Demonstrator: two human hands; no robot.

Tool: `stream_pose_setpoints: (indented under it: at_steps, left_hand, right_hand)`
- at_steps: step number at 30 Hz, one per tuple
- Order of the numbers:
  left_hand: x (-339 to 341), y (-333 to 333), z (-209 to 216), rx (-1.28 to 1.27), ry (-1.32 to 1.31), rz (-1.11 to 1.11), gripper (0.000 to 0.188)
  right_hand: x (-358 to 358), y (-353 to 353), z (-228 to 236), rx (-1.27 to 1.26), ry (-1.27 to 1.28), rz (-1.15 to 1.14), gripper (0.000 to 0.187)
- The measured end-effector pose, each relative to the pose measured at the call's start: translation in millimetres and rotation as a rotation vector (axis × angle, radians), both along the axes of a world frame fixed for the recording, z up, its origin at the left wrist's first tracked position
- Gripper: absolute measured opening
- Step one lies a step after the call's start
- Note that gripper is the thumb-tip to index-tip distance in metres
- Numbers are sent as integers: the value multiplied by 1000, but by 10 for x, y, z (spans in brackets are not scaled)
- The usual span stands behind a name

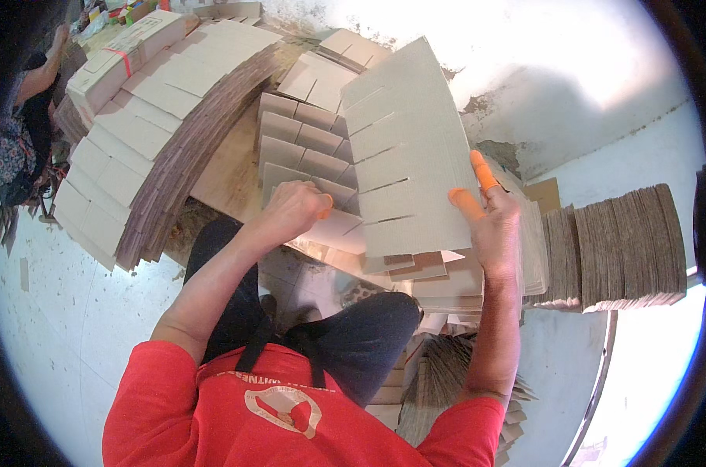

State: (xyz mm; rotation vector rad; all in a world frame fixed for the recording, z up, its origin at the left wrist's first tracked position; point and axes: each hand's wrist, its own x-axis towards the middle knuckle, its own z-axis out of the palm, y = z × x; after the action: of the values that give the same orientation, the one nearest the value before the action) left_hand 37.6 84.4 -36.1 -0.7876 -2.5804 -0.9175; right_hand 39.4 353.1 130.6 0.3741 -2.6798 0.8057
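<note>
My right hand (pixel 495 222), with orange finger covers on the thumb and a finger, grips the right edge of a large pale cardboard sheet (pixel 392 140). The sheet stands tilted, and a row of slits runs in from its left side. Just left of it stands a partly assembled cardboard divider (pixel 287 149), its upright strips crossing into cells. My left hand (pixel 295 208) is closed at the near strip of this divider, with one orange finger cover showing. Its fingertips are partly hidden, but they appear to pinch that strip's upper edge.
A long, leaning stack of cardboard sheets (pixel 162 101) fills the left, with a closed carton (pixel 123 66) on top. More slotted pieces (pixel 318 80) lie behind the divider. At right stands a dense cardboard stack (pixel 633 245) beside the wall. Another person (pixel 26 148) is at far left.
</note>
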Motion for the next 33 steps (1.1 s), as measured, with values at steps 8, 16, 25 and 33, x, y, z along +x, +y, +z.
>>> stream_pose_setpoints:
  at_steps: [8,16,25,33]
  left_hand:
    - [10,19,-5,-8,-16,11,3]
    - [-37,64,6,-54,-44,38,3]
    - [-34,62,-46,-16,-15,20,5]
    - [-63,79,-66,0,-7,-7,4]
  right_hand:
    - [70,-139,-108,-44,15,37,56]
    - [-1,-199,-150,122,-2,3,57]
    - [23,-159,-283,86,112,138,63]
    - [-186,-314,-794,139,-134,287,64]
